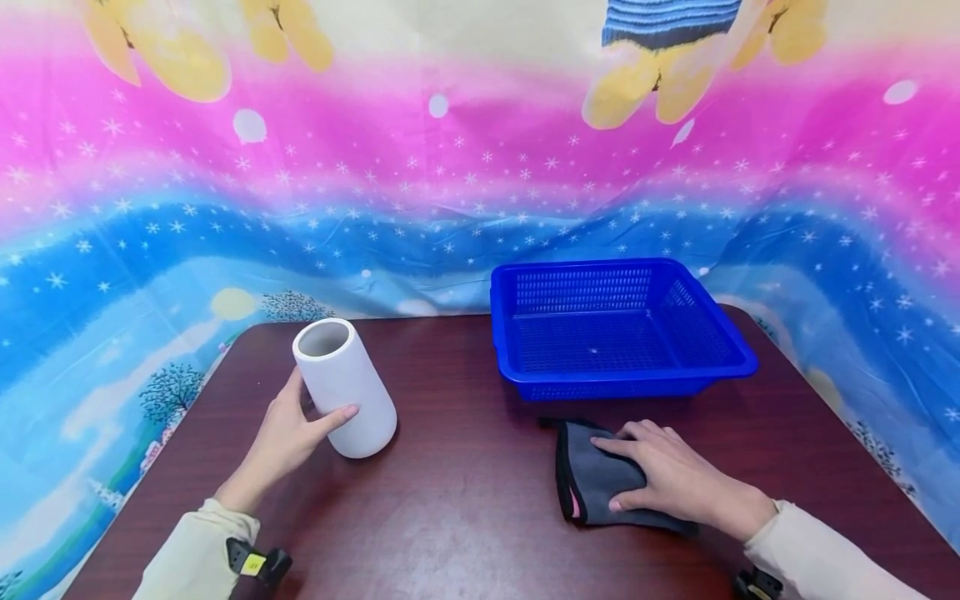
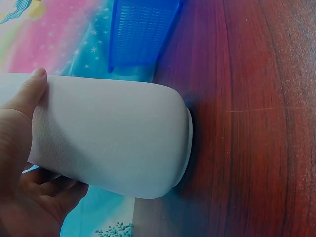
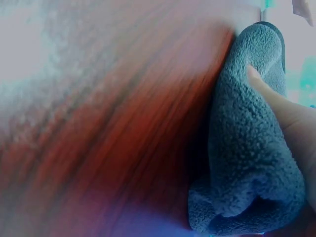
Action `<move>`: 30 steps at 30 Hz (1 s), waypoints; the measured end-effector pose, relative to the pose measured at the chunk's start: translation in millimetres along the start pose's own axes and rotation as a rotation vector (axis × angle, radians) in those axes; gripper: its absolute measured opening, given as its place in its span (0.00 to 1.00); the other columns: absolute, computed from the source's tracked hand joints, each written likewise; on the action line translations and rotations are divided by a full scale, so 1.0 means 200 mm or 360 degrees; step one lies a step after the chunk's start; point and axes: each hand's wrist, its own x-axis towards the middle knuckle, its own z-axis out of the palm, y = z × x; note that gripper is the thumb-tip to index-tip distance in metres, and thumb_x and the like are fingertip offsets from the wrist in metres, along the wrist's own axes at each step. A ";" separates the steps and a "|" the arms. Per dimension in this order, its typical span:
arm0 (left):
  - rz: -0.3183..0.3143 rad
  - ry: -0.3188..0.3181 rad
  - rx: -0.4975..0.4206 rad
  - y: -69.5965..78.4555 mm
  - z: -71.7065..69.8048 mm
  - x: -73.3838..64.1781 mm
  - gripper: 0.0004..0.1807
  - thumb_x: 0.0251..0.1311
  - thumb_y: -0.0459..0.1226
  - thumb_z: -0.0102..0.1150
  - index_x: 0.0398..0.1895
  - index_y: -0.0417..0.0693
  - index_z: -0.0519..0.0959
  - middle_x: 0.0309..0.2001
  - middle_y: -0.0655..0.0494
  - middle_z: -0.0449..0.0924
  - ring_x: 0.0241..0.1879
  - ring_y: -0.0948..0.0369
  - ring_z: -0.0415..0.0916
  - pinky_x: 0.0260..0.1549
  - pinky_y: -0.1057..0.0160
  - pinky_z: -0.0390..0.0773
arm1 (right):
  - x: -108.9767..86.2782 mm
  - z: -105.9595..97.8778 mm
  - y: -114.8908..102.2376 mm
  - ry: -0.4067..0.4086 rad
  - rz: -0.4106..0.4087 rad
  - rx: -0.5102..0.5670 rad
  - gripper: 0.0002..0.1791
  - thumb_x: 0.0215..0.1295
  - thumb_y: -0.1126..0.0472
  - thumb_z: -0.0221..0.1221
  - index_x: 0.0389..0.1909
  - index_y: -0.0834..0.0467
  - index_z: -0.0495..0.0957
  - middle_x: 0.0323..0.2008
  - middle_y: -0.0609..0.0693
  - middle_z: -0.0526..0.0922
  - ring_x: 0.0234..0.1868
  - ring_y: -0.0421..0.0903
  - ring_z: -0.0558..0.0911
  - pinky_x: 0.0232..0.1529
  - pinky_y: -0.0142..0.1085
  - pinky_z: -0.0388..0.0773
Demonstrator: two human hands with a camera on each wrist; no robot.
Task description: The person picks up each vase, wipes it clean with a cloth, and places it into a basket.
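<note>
A smooth white vase (image 1: 351,400), with a round open top, stands on the table at left in the head view. My left hand (image 1: 288,433) grips its side, thumb across the front and the other fingers behind. In the left wrist view, the vase (image 2: 113,133) shows its rounded base. My right hand (image 1: 667,471) holds a folded grey cloth (image 1: 588,467) on the table, thumb and index finger over its top. The cloth has black edging and a bit of pink at a fold. Its fuzzy surface (image 3: 247,128) shows in the right wrist view, where the other fingers are hidden.
A blue perforated plastic basket (image 1: 626,385) stands at the back right of the dark reddish-brown wooden table (image 1: 450,517), beyond the cloth. Behind the table hangs a colourful printed curtain (image 1: 420,183) with snowflakes.
</note>
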 end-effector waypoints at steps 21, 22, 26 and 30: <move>0.0018 0.0024 0.0040 -0.01 0.00 0.01 0.47 0.56 0.48 0.74 0.74 0.47 0.59 0.63 0.39 0.75 0.60 0.42 0.78 0.57 0.39 0.80 | 0.01 0.01 0.02 0.0122 -0.0113 0.0016 0.26 0.61 0.41 0.67 0.58 0.45 0.83 0.45 0.40 0.85 0.47 0.44 0.81 0.42 0.38 0.71; 0.0021 0.0026 0.0042 -0.01 0.00 0.01 0.47 0.56 0.48 0.74 0.74 0.47 0.59 0.63 0.39 0.75 0.60 0.42 0.78 0.57 0.39 0.80 | 0.01 0.01 0.02 0.0141 -0.0119 0.0011 0.25 0.61 0.42 0.67 0.58 0.46 0.83 0.45 0.40 0.86 0.47 0.44 0.82 0.41 0.38 0.71; 0.0029 0.0033 0.0042 -0.01 0.00 0.00 0.47 0.56 0.48 0.74 0.74 0.47 0.59 0.63 0.39 0.76 0.59 0.42 0.78 0.56 0.39 0.80 | 0.01 0.01 0.03 0.0179 -0.0129 0.0007 0.23 0.61 0.45 0.68 0.56 0.47 0.84 0.45 0.40 0.86 0.47 0.43 0.82 0.42 0.38 0.71; 0.0037 0.0041 0.0044 -0.02 0.00 0.00 0.47 0.56 0.47 0.74 0.74 0.47 0.59 0.63 0.39 0.76 0.59 0.42 0.78 0.56 0.39 0.80 | 0.01 0.00 0.02 0.0210 -0.0130 0.0007 0.22 0.62 0.45 0.68 0.56 0.48 0.85 0.45 0.40 0.86 0.47 0.43 0.83 0.42 0.39 0.72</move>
